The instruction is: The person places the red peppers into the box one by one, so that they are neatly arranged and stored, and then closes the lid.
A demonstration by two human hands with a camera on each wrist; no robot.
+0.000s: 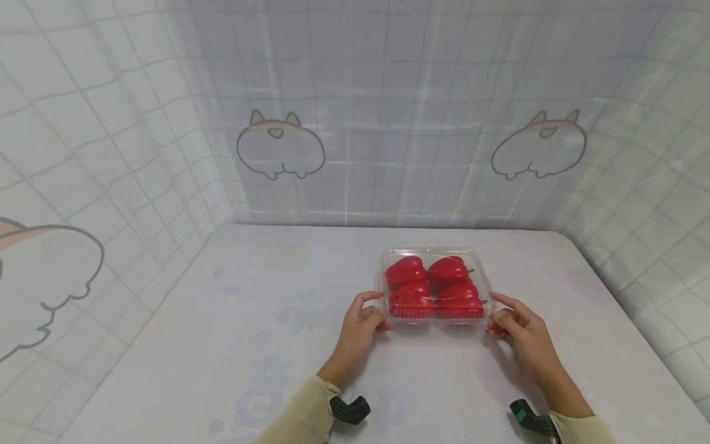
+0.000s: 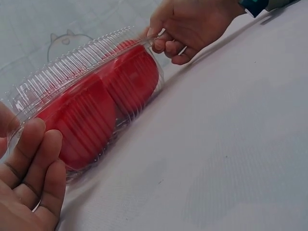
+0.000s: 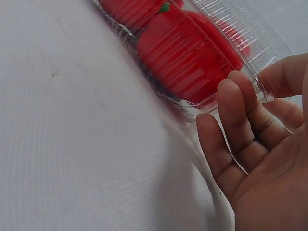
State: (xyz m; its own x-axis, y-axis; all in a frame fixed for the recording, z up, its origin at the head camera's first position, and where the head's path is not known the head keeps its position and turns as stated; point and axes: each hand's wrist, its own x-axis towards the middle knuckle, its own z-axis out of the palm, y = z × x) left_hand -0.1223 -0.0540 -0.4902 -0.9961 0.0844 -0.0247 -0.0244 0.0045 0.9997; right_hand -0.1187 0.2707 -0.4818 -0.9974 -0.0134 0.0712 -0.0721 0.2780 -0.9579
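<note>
A clear plastic clamshell box with a ribbed lid stands on the table, closed over several red bell peppers with small green stems. At its near left corner my left hand pinches the rim, index finger along the side. My right hand pinches the near right corner the same way. From the left wrist view, the left fingers curl under the rim flange. In the right wrist view the right fingers lie against the box's corner below the rim, close above the tabletop.
The white table carries faint grey-blue printed marks. White tile-patterned sheeting with cartoon animal drawings rises behind and at both sides. Dark wrist-worn devices sit at both sleeve cuffs.
</note>
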